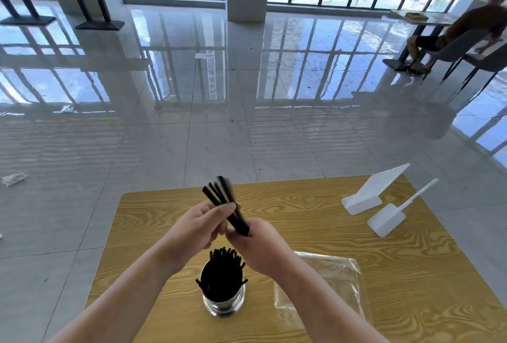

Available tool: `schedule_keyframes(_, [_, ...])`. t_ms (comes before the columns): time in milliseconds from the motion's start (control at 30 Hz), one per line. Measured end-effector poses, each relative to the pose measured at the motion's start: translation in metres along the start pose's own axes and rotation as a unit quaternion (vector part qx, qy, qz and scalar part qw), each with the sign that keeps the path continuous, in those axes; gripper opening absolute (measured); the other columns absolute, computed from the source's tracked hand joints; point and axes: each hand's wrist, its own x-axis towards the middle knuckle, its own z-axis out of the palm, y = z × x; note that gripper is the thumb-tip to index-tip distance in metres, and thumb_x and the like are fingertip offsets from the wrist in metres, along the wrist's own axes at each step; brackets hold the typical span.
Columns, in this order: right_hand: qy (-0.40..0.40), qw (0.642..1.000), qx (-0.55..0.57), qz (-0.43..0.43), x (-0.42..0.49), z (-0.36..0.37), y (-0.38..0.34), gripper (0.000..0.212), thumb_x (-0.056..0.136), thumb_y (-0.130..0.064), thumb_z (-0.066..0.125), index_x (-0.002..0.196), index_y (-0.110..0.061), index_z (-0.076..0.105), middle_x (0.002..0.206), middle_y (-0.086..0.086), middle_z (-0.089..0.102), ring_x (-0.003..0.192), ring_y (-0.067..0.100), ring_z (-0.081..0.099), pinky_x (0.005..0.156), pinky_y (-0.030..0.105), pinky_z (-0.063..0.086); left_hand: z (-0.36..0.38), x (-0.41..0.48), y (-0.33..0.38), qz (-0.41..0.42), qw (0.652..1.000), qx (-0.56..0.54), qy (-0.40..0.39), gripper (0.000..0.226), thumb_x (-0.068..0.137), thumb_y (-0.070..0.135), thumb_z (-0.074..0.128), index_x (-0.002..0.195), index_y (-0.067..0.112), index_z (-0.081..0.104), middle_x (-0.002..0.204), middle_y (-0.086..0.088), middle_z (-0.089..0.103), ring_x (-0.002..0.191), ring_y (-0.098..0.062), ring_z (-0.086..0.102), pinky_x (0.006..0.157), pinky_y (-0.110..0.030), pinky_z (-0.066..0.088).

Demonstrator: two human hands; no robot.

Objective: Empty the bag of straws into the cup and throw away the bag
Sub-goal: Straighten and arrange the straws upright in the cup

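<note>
A bundle of black straws [223, 200] is held above the table, tips fanned toward the far side. My right hand [258, 246] grips the bundle's lower end. My left hand [197, 228] pinches the straws higher up with fingers and thumb. Below the hands stands a shiny metal cup [223, 303] packed with several black straws [223, 268], some leaning over its rim. The clear plastic bag [329, 285] lies flat on the wooden table [384, 274] to the right of the cup, partly hidden by my right forearm.
Two white plastic sign stands [370, 191] [389, 217] sit at the table's far right corner. Beyond the table is a glossy tiled floor with scraps of paper [13, 178]. A person sits on a chair [461, 40] far right.
</note>
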Motion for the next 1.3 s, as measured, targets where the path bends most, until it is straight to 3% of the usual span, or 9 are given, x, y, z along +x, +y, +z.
schedule_keyframes(100, [-0.013, 1.0, 0.019, 0.002, 0.002, 0.005, -0.006, 0.027, 0.103, -0.034, 0.058, 0.079, -0.026, 0.068, 0.058, -0.011, 0.053, 0.05, 0.008, 0.043, 0.05, 0.029, 0.035, 0.006, -0.004, 0.009, 0.047, 0.999, 0.006, -0.018, 0.046, 0.079, 0.058, 0.065, 0.104, 0.023, 0.082, 0.062, 0.006, 0.055, 0.054, -0.01, 0.049, 0.052, -0.022, 0.04])
schedule_keyframes(167, [-0.017, 1.0, 0.007, 0.006, 0.003, 0.008, -0.009, 0.025, 0.101, -0.035, 0.059, 0.079, -0.025, 0.065, 0.061, -0.008, 0.055, 0.054, 0.013, 0.048, 0.053, 0.031, 0.039, 0.008, -0.002, 0.012, 0.071, 0.99, 0.12, 0.036, 0.049, 0.077, 0.064, 0.062, 0.088, 0.02, 0.082, 0.072, -0.001, 0.075, 0.07, -0.018, 0.07, 0.071, -0.035, 0.058])
schedule_keyframes(200, [-0.018, 1.0, -0.015, 0.002, 0.004, 0.009, -0.011, 0.025, 0.1, -0.036, 0.059, 0.082, -0.02, 0.065, 0.064, -0.003, 0.057, 0.056, 0.015, 0.05, 0.055, 0.035, 0.041, 0.007, -0.001, 0.011, 0.08, 0.976, 0.19, 0.064, 0.054, 0.079, 0.067, 0.058, 0.082, 0.018, 0.079, 0.077, -0.004, 0.077, 0.076, -0.021, 0.072, 0.079, -0.043, 0.057])
schedule_keyframes(333, [0.01, 0.984, -0.166, -0.067, 0.003, 0.016, -0.012, 0.028, 0.096, -0.043, 0.057, 0.085, -0.019, 0.066, 0.077, 0.0, 0.068, 0.066, 0.021, 0.064, 0.059, 0.044, 0.054, 0.002, -0.003, 0.004, 0.112, 0.927, 0.344, 0.096, 0.055, 0.086, 0.068, 0.048, 0.071, 0.015, 0.054, 0.061, 0.003, 0.06, 0.058, -0.013, 0.056, 0.062, -0.042, 0.049])
schedule_keyframes(400, [0.017, 0.978, -0.196, -0.072, 0.002, 0.018, -0.009, 0.025, 0.094, -0.042, 0.058, 0.086, -0.02, 0.068, 0.078, 0.0, 0.069, 0.069, 0.021, 0.066, 0.061, 0.045, 0.057, 0.002, -0.004, -0.001, 0.13, 0.906, 0.389, 0.102, 0.05, 0.088, 0.066, 0.047, 0.072, 0.02, 0.056, 0.066, 0.008, 0.064, 0.061, -0.012, 0.059, 0.061, -0.04, 0.052])
schedule_keyframes(533, [-0.011, 0.983, -0.18, -0.027, 0.005, 0.025, 0.003, 0.022, 0.093, -0.033, 0.06, 0.086, -0.013, 0.067, 0.076, 0.006, 0.072, 0.067, 0.026, 0.068, 0.058, 0.046, 0.056, 0.004, -0.006, -0.01, 0.115, 0.9, 0.409, 0.101, 0.043, 0.085, 0.066, 0.051, 0.074, 0.025, 0.06, 0.071, 0.011, 0.069, 0.067, -0.01, 0.064, 0.061, -0.037, 0.056])
schedule_keyframes(833, [-0.024, 0.981, -0.194, 0.009, 0.005, 0.035, 0.027, 0.019, 0.084, -0.046, 0.066, 0.096, -0.034, 0.057, 0.086, -0.006, 0.073, 0.075, 0.017, 0.069, 0.057, 0.03, 0.049, 0.001, -0.007, -0.034, 0.033, 0.884, 0.457, 0.097, 0.045, 0.07, 0.083, 0.059, 0.085, 0.041, 0.061, 0.067, 0.017, 0.066, 0.055, -0.004, 0.056, 0.05, -0.028, 0.044])
schedule_keyframes(1067, [-0.007, 0.985, -0.173, 0.008, 0.001, 0.024, 0.028, 0.023, 0.086, -0.046, 0.067, 0.105, -0.035, 0.062, 0.091, -0.008, 0.074, 0.082, 0.013, 0.071, 0.068, 0.037, 0.06, 0.002, 0.0, -0.038, 0.022, 0.883, 0.46, 0.091, 0.045, 0.07, 0.086, 0.056, 0.091, 0.046, 0.058, 0.072, 0.009, 0.066, 0.062, -0.006, 0.06, 0.055, -0.03, 0.048])
schedule_keyframes(1300, [0.02, 0.984, -0.178, -0.005, -0.004, 0.005, 0.035, 0.03, 0.088, -0.044, 0.071, 0.115, -0.033, 0.063, 0.088, -0.009, 0.069, 0.082, 0.014, 0.068, 0.072, 0.039, 0.061, 0.011, 0.009, -0.041, 0.029, 0.878, 0.47, 0.089, 0.051, 0.071, 0.088, 0.055, 0.102, 0.048, 0.057, 0.087, 0.017, 0.064, 0.077, 0.0, 0.061, 0.061, -0.023, 0.045])
